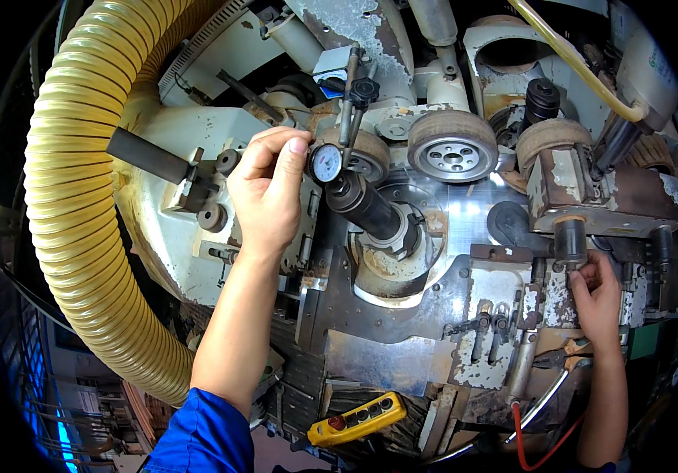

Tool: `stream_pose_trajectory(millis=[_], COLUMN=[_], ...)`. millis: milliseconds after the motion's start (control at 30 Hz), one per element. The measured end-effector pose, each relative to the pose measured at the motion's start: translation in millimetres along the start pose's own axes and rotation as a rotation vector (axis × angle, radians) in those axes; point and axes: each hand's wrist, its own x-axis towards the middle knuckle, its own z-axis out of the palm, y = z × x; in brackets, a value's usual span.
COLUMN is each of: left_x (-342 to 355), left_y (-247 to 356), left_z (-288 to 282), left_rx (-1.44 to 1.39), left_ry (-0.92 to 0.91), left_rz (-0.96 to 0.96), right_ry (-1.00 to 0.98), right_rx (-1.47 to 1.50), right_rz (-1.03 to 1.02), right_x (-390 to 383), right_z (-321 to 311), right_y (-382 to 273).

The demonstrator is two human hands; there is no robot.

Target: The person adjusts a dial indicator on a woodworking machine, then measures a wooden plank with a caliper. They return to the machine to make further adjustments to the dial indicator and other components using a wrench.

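My left hand is raised at the centre-left, thumb and forefinger pinched at the edge of a round dial indicator with a white face. The dial is fixed to a jointed rod stand. Just below the dial, a dark cylindrical spindle leans up from a round recess in the machine's metal plate. Over on the right, my right hand rests against a worn machine block, below a dark short cylinder. Its fingers are curled, and what they grip is partly hidden.
A thick yellow ribbed hose curves down the left. Rubber-rimmed wheels stand behind the plate. In front lie a yellow push-button pendant, pliers and a red air hose. A dark handle-like bar juts out at the left.
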Motion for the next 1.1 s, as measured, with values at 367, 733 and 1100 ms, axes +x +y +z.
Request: stream_pose_trajectory(millis=[367,733,1100], left_x=[1.7,1.6,-1.0], left_y=[-1.5,0.1,4.9], left_z=[-1.3,-1.9,1.1], left_rx=[0.064,0.052,-0.049], left_ry=[-0.028,-0.026,-0.024], left_rz=[0.042,-0.009,-0.134], right_ry=[0.005,-0.007,-0.011], right_rx=[-0.014,-0.026,-0.013], right_rz=[0.011,-0.002,0.029], right_x=[0.5,1.1,0.4], right_z=[0.6,-0.3,-1.0], right_y=[3.2,3.7,-1.2])
